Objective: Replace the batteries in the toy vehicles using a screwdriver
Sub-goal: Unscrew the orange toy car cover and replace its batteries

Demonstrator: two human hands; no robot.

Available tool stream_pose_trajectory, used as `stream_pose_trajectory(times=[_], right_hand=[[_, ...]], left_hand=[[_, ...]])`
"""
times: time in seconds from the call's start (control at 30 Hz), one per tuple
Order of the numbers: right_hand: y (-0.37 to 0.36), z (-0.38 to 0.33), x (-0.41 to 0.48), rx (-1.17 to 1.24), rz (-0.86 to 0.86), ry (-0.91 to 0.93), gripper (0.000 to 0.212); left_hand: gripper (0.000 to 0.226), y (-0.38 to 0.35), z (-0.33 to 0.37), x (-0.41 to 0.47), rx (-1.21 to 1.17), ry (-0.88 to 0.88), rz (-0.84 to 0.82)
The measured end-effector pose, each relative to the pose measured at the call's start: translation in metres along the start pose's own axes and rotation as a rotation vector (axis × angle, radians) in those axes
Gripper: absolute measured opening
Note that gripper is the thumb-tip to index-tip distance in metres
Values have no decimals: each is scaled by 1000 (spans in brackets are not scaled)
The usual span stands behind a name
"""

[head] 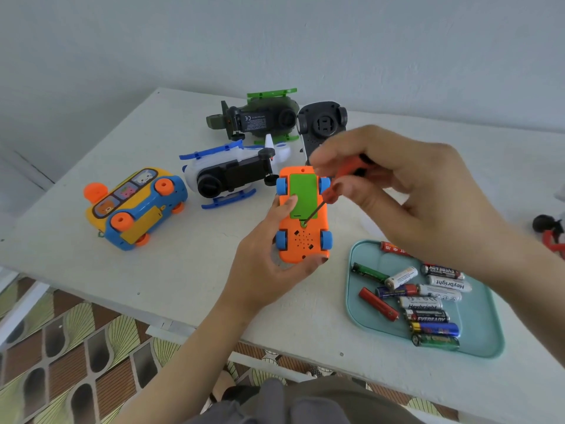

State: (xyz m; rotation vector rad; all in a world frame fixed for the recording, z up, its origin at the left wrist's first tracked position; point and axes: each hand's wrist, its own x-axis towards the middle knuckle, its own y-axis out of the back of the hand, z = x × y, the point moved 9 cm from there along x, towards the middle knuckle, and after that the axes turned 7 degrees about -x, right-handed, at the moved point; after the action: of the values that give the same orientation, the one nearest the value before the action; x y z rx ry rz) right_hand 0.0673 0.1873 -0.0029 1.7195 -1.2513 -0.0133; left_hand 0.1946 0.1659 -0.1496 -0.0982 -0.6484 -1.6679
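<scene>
An orange toy car (305,240) with blue wheels lies belly-up above the white table (183,264), held by my left hand (269,261). My left thumb rests on its green battery cover (303,191). My right hand (406,191) grips a red-handled screwdriver (333,186). Its thin shaft slants down to the screw at the lower edge of the cover. A teal tray (483,338) at the right holds several loose batteries (428,304).
More toys lie upturned on the table: a yellow and blue bus (134,209) at left, a white and blue helicopter (229,175), a green helicopter (260,117) and a black-bottomed car (322,123) behind. A red and black object (550,231) sits at the right edge.
</scene>
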Motion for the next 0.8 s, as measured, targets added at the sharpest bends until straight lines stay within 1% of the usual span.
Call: stream_pose_trajectory(times=[0.07,0.17,0.33,0.43,0.5,0.6,0.7,0.73,0.8], right_hand=[[3,-7,2,-72,37,42,15],[6,-14,6,-195,100,63,12],[5,-22,8,-341,246,87,17],[3,-25,7,-438,378,65,25],[4,-25,8,-490,431,49,30],[2,-23,13,-543,382,-12,37],[4,-15,17,-545,244,-126,46],[5,-11,18,-475,190,-135,46],[2,-3,21,-203,81,-131,41]], left_hand=[[75,0,0,-1,8,-1,10],[75,0,-1,0,38,5,7],[81,-2,-4,-1,43,1,-14],[84,-3,-6,-1,46,4,-16],[83,-2,-6,-1,59,3,-15],[79,-2,-3,-1,61,-13,-11],[77,-2,2,-1,54,-35,-5],[77,-1,2,-1,57,-42,-3],[78,-1,3,0,71,-45,-2]])
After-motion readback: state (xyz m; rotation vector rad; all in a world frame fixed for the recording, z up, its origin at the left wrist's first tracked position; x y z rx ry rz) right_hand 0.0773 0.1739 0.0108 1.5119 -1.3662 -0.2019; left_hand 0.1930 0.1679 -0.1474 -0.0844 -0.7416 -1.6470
